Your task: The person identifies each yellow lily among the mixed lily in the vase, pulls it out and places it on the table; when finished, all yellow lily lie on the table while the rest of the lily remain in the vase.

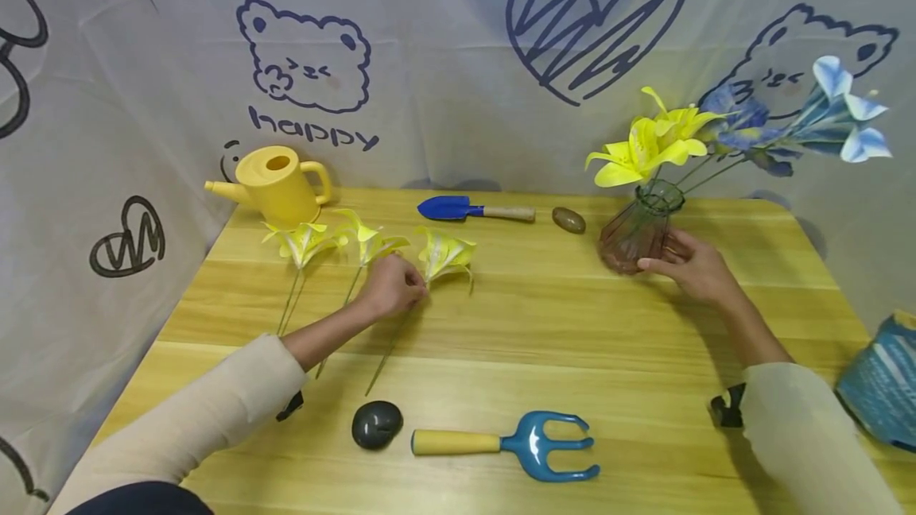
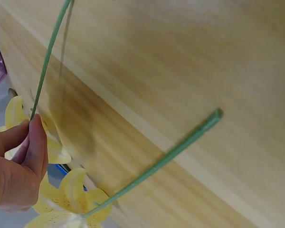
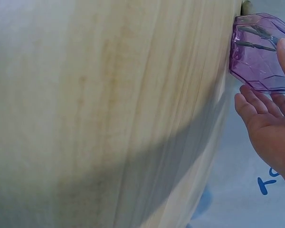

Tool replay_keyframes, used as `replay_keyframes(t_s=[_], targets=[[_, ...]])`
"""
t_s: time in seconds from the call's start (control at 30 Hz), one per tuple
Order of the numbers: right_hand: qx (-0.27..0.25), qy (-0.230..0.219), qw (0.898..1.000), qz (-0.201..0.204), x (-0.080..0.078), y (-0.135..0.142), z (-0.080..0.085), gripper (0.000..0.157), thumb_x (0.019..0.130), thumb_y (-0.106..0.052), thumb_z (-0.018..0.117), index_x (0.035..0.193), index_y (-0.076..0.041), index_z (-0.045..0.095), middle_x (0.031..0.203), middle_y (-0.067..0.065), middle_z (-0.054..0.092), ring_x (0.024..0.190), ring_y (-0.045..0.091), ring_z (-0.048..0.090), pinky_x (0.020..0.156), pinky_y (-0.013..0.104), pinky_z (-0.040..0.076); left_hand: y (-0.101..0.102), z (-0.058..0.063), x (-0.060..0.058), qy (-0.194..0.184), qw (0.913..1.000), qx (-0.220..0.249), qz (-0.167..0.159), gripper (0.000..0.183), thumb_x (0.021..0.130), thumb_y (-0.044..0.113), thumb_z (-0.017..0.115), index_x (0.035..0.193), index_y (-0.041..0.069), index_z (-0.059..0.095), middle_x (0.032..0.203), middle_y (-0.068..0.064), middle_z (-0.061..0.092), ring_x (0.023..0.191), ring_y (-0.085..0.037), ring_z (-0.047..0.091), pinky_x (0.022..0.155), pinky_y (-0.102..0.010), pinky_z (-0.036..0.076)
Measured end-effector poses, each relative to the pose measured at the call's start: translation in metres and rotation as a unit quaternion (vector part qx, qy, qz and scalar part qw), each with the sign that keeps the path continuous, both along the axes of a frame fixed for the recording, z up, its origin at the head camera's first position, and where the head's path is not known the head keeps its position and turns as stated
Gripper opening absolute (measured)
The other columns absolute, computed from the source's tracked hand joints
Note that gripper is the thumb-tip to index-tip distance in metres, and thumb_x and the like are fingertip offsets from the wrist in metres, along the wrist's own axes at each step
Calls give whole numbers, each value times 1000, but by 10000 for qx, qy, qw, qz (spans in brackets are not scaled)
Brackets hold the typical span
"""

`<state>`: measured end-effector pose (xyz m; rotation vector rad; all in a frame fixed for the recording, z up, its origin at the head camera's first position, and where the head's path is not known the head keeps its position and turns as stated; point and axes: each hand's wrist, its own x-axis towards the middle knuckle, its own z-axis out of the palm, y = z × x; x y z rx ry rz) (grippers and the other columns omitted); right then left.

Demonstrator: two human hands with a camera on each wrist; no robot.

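Note:
My left hand pinches the green stem of a yellow lily just below its bloom, between thumb and fingers. In the left wrist view that stem runs up from the fingertips. Two more yellow lilies stand out beside this hand, a middle lily and a left lily. At the right, my right hand holds the side of a tinted glass vase, thumb in front and fingers at its far side. Yellow lilies and blue flowers lean out of the vase.
A yellow watering can stands back left. Along the back lie a blue trowel and a brown stone. Nearer are a black stone and a blue hand fork. A blue object is at the right edge.

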<state>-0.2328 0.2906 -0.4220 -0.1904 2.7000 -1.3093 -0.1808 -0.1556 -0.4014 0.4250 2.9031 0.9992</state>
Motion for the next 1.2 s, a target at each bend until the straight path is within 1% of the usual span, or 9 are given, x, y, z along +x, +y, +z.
replay_keyframes(t_s=[0.17,0.3,0.5,0.57,0.67,0.77,0.93,1.03,1.2], targets=[[23,-39,10000,4,0,0,1,80,79,-36,63,139,-2,21,134,23,33,118,35,38,87,42,39,-2,-2,-3,0,9996,-98,283,10,74,7,69,64,3,68,58,-1,62,52,-11,56,57,-27,48],[-9,14,10000,8,0,0,0,80,80,-36,63,139,-2,21,134,24,33,117,36,38,87,42,39,-2,2,-1,97,9992,-264,281,13,73,11,71,62,5,68,58,0,61,53,-12,54,53,-26,46],[-111,121,9999,41,-2,-1,-3,76,80,-30,65,137,0,24,131,27,36,115,38,40,83,34,44,4,32,14,335,9930,-1126,-141,29,73,18,72,49,10,57,45,7,41,39,-6,32,38,-21,30],[-79,88,9999,59,-2,-2,-3,78,80,-32,64,137,0,24,131,26,35,115,37,40,85,37,42,12,45,14,451,9929,-1017,-422,26,74,18,71,52,10,59,45,7,43,39,-6,34,39,-20,32],[-16,66,10000,26,-2,0,-3,79,80,-35,64,138,1,23,131,25,36,116,37,40,86,40,41,31,62,6,458,9954,-315,-776,13,76,20,70,68,10,67,59,6,57,50,-6,50,47,-21,42],[-59,65,10000,-23,-2,2,-4,78,80,-34,64,137,0,24,131,25,36,115,36,41,84,34,43,60,70,-10,56,9933,700,-921,11,77,21,69,79,10,68,70,3,63,60,-8,57,55,-22,47],[-159,54,9998,-87,-1,5,-6,78,79,-32,65,137,0,25,131,24,37,114,35,42,78,21,46,130,65,-38,-770,9704,2129,-846,13,77,21,68,85,11,69,74,2,64,65,-12,60,57,-25,49],[-244,-2,9997,-89,0,4,-6,79,79,-33,65,137,0,24,132,23,36,116,34,41,81,25,45,175,55,-49,-1154,9504,2838,-547,17,76,20,69,89,9,69,77,3,64,69,-11,59,59,-23,49],[-225,-124,9995,-188,0,1,-1,81,77,-37,65,138,-3,24,134,21,34,117,32,40,85,35,42,237,43,-53,-1240,9206,3671,481,25,74,22,71,95,10,69,82,7,65,72,-3,58,60,-18,48]])
